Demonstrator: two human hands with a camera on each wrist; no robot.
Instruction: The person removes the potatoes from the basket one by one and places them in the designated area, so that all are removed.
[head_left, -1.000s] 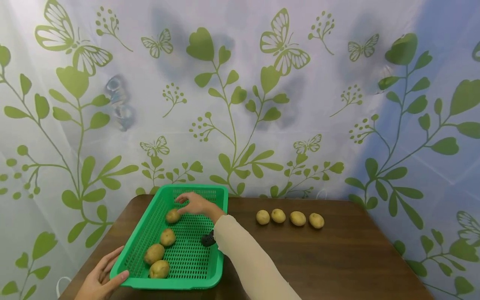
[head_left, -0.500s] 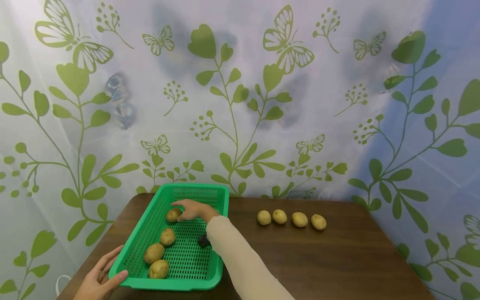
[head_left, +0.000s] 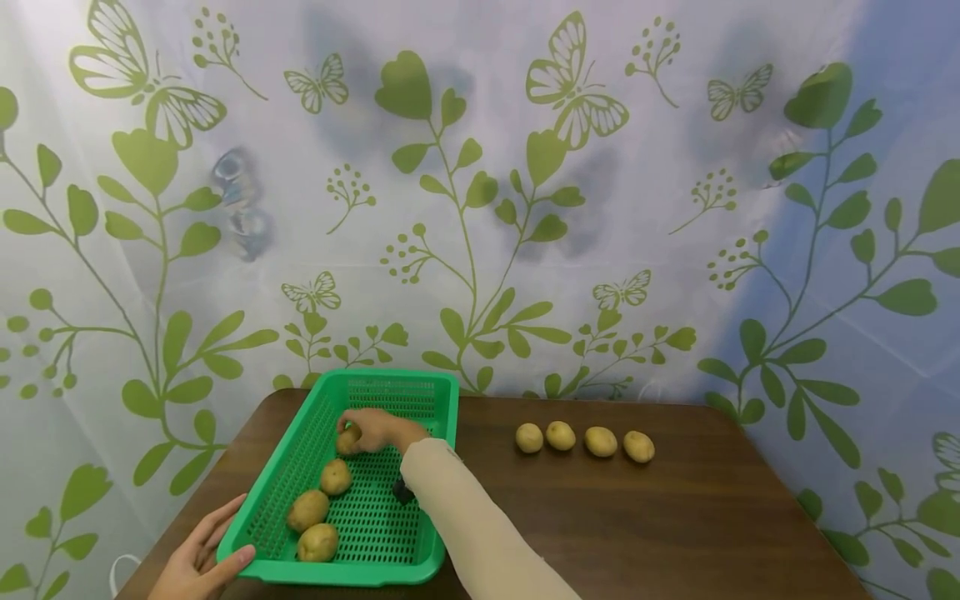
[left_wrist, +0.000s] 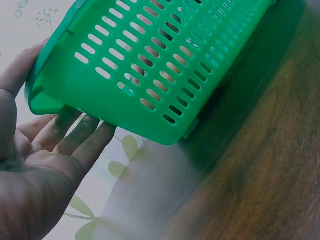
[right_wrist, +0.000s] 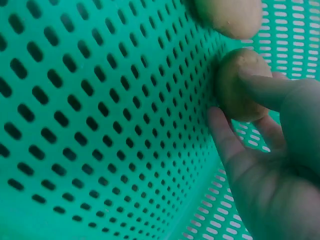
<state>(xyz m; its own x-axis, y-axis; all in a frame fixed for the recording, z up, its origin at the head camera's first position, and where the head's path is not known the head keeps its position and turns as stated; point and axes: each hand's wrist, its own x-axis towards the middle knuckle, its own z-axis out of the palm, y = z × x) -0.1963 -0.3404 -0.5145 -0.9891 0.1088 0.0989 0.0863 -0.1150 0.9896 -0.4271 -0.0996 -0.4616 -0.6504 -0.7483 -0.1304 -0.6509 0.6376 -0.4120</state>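
A green perforated plastic basket (head_left: 337, 573) stands on the table's left part, holding several potatoes. My left hand (head_left: 198, 554) grips its near left corner, thumb over the rim and fingers under it, as the left wrist view shows. Inside the basket, my right hand (head_left: 381, 428) holds the farthest potato (right_wrist: 232, 92) between thumb and fingers, close to the basket's long side wall. Another potato (head_left: 335, 477) lies just nearer, followed by a third potato (head_left: 308, 510) and one more potato (head_left: 318, 542) by the near end.
On the brown wooden table (head_left: 637, 525), right of the basket, several potatoes (head_left: 601, 442) lie in a row near the back. A curtain (head_left: 480, 208) printed with green leaves and butterflies hangs behind the table. A small black object (head_left: 403, 490) shows beneath the right sleeve.
My right hand has lowered onto the farthest potato and its fingers have closed round it. The left hand stays at the basket's corner, and the other potatoes lie as before.
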